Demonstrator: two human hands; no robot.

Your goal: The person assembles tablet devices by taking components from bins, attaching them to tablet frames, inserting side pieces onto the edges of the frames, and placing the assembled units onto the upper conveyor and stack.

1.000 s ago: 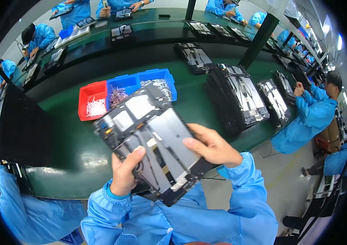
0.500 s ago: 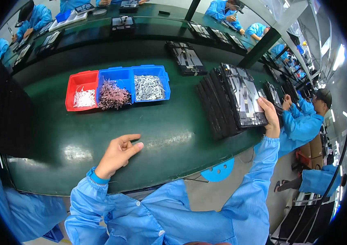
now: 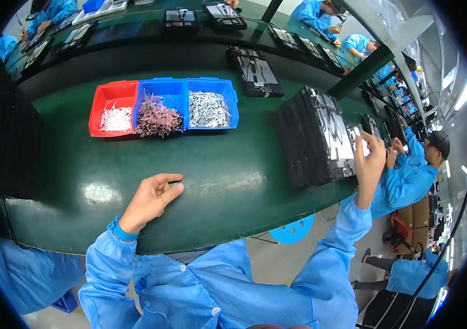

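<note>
My left hand point(image 3: 153, 200) hovers over or rests on the green table near its front edge, thumb and forefinger apart, with nothing in it. My right hand point(image 3: 369, 164) is raised beside the stack of black flat trays point(image 3: 299, 140) at the right, fingers bent but apart, nothing seen in it. On top of the stack lies an opened flat device point(image 3: 333, 131) with silver and black inner parts. Behind the stack, another such device point(image 3: 256, 72) lies on the table.
A red bin point(image 3: 114, 107) of white strips and two blue bins, one with pinkish pieces point(image 3: 158, 117), one with silvery pieces point(image 3: 209, 109), stand mid-table. A tall black stack point(image 3: 6, 142) stands left. A metal post point(image 3: 361, 70) rises at the right; co-workers sit around.
My right hand has let go of the device, which now lies on the stack, and has lifted away. My left hand stays nearly still. Another device shows on the far line.
</note>
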